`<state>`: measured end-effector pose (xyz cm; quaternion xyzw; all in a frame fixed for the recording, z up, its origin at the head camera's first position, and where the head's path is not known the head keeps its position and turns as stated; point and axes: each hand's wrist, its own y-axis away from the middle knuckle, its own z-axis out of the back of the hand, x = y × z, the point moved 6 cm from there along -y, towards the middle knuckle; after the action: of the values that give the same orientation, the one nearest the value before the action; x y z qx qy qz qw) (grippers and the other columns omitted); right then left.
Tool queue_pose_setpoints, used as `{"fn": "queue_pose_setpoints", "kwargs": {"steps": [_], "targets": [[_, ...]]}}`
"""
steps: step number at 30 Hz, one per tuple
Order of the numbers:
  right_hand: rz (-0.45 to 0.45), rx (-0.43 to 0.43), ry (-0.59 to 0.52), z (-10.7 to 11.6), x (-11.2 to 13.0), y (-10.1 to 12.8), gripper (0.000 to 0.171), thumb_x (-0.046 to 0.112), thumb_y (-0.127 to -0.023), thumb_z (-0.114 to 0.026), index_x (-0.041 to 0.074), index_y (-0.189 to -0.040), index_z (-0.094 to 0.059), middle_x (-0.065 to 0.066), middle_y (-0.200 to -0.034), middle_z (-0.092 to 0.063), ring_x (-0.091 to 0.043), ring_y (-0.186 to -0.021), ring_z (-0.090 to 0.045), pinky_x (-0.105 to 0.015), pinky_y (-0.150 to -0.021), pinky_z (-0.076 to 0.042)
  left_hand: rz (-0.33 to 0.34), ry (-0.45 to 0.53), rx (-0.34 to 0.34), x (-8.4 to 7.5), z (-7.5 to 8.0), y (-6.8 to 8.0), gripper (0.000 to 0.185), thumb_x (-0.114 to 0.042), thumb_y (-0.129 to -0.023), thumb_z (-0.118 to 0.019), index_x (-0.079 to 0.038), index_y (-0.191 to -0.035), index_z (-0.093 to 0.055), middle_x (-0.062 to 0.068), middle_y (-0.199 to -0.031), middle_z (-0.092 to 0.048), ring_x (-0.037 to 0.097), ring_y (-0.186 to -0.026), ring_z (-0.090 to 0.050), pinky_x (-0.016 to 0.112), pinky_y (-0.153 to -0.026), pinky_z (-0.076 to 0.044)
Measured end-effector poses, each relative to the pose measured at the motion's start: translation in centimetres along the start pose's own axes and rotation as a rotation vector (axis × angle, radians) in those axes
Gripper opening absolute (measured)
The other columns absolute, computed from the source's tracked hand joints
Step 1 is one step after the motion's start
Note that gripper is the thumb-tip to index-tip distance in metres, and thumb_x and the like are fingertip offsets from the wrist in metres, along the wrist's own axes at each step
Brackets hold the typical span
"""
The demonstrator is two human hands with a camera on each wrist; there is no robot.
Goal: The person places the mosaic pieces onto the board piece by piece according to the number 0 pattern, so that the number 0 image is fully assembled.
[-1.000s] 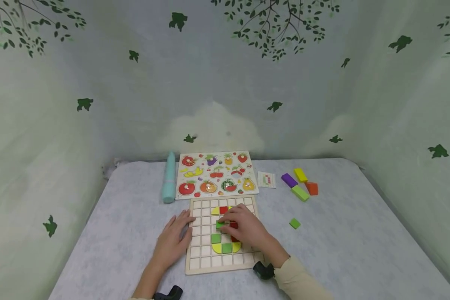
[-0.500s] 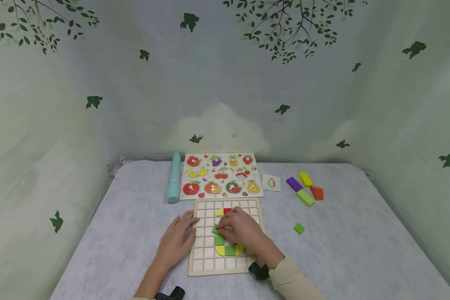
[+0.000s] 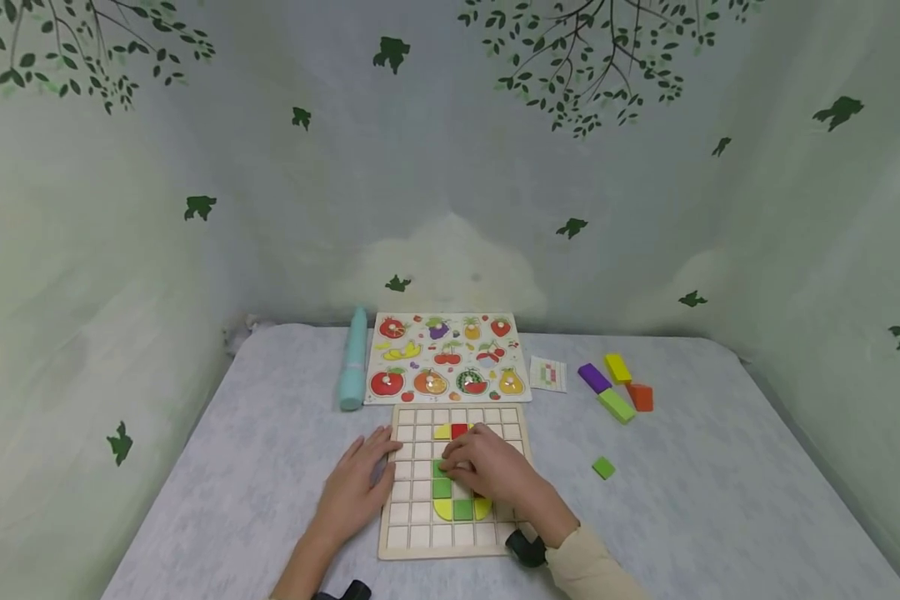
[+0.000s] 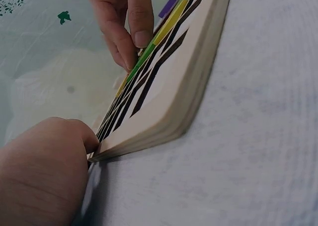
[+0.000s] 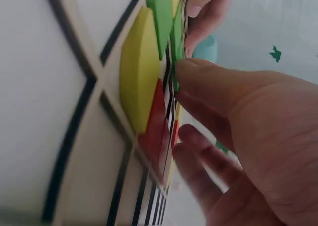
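A wooden grid board (image 3: 408, 537) lies on the table, with green, yellow and red tiles set in its cells as a ring. My right hand (image 3: 495, 471) is over the ring, its thumb and index fingertip at a green square tile (image 3: 438, 468) on the left side. That tile lies lined up with another green tile (image 3: 442, 488) just below it. In the right wrist view the thumb (image 5: 198, 79) touches the green tile, and the other fingers bend beside it. My left hand (image 3: 356, 487) rests at the board's left edge, fingers extended. My right hand hides part of the ring.
Behind the board are a fruit puzzle board (image 3: 450, 358), a teal roll (image 3: 353, 358) and a small pattern card (image 3: 548, 374). On the right lie purple (image 3: 594, 377), yellow (image 3: 617, 367), light green (image 3: 617, 406) and orange (image 3: 641, 397) blocks, plus a loose green tile (image 3: 603, 467).
My right hand has brought the green tile from a tilted position over the board down into line with its cell. The left hand keeps its place. The head view has shifted slightly.
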<state>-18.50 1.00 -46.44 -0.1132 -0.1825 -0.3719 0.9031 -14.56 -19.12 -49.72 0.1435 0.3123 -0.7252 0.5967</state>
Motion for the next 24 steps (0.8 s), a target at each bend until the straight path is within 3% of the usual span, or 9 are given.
{"fn": "queue_pose_setpoints", "kwargs": {"steps": [7, 14, 20, 24], "targets": [[-0.059, 0.009, -0.067, 0.7, -0.9, 2.4, 0.040, 0.027, -0.098, -0.072, 0.024, -0.138, -0.068, 0.011, -0.133, -0.068, -0.012, -0.115, -0.054, -0.028, -0.095, -0.055, 0.007, 0.001, 0.000, 0.1, -0.1, 0.1, 0.031, -0.013, -0.098, -0.067, -0.009, -0.129, -0.069, 0.013, -0.153, -0.055, 0.030, -0.146, -0.046, 0.052, -0.125, -0.030], [-0.106, -0.015, -0.076, 1.7, -2.8, 4.7, 0.038, 0.025, -0.098, -0.073, 0.023, -0.136, -0.069, 0.013, -0.132, -0.068, -0.012, -0.120, -0.055, -0.034, -0.101, -0.055, 0.008, -0.006, -0.011, 0.3, 0.0, 0.0, 0.032, -0.012, -0.098, -0.067, -0.009, -0.129, -0.069, 0.013, -0.153, -0.055, 0.030, -0.146, -0.047, 0.052, -0.125, -0.030], [-0.182, -0.052, -0.041, 3.0, -4.8, 7.3, 0.039, 0.023, -0.094, -0.077, 0.022, -0.132, -0.071, 0.011, -0.128, -0.069, -0.013, -0.119, -0.055, -0.037, -0.097, -0.057, -0.001, 0.020, -0.006, 0.2, -0.2, 0.1, 0.031, -0.011, -0.098, -0.066, -0.009, -0.129, -0.069, 0.013, -0.152, -0.055, 0.030, -0.146, -0.047, 0.052, -0.125, -0.030], [-0.185, -0.108, -0.007, 3.9, -6.0, 9.1, 0.040, 0.020, -0.092, -0.080, 0.020, -0.130, -0.072, 0.009, -0.126, -0.071, -0.014, -0.118, -0.057, -0.040, -0.097, -0.058, -0.003, 0.018, -0.005, 0.1, -0.3, 0.1, 0.030, -0.011, -0.098, -0.066, -0.009, -0.128, -0.069, 0.013, -0.152, -0.055, 0.029, -0.146, -0.047, 0.052, -0.124, -0.030]]}}
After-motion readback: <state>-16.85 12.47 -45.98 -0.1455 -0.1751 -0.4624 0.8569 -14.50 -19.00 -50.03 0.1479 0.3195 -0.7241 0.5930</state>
